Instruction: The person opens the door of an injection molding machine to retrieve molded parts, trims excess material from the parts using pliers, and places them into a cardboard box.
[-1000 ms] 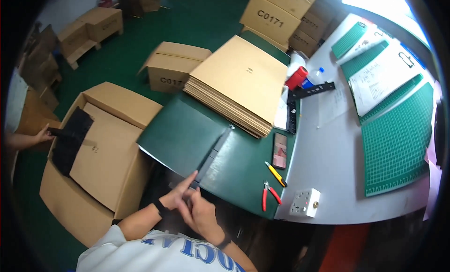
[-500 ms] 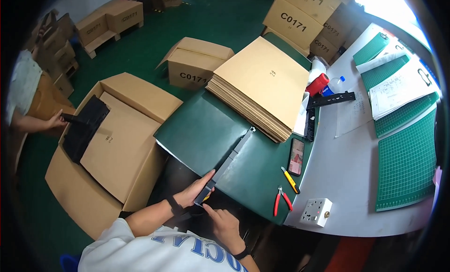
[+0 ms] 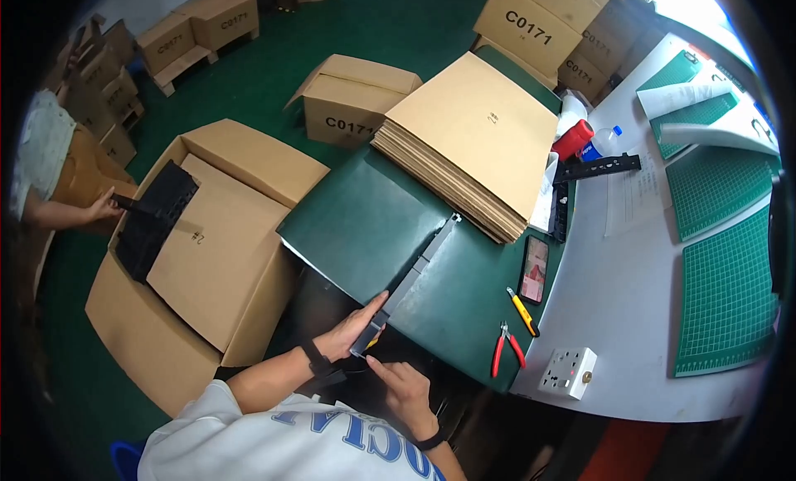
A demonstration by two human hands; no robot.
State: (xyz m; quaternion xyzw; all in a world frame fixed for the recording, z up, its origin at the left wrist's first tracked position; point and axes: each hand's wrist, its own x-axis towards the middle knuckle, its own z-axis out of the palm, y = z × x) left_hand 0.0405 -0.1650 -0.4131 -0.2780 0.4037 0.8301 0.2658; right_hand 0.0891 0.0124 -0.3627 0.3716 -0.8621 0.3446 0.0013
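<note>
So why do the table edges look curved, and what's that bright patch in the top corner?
Head view: fisheye lens bends the long white table toward the rim, inside a black circular border; daylight glare washes out the upper right; both hands, left hand and right hand, look sharp on the long grey strip.

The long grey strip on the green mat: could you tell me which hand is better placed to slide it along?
Probably the left hand: its fingers already grip the near end of the grey strip. The right hand sits just below, only fingertips near it.
</note>
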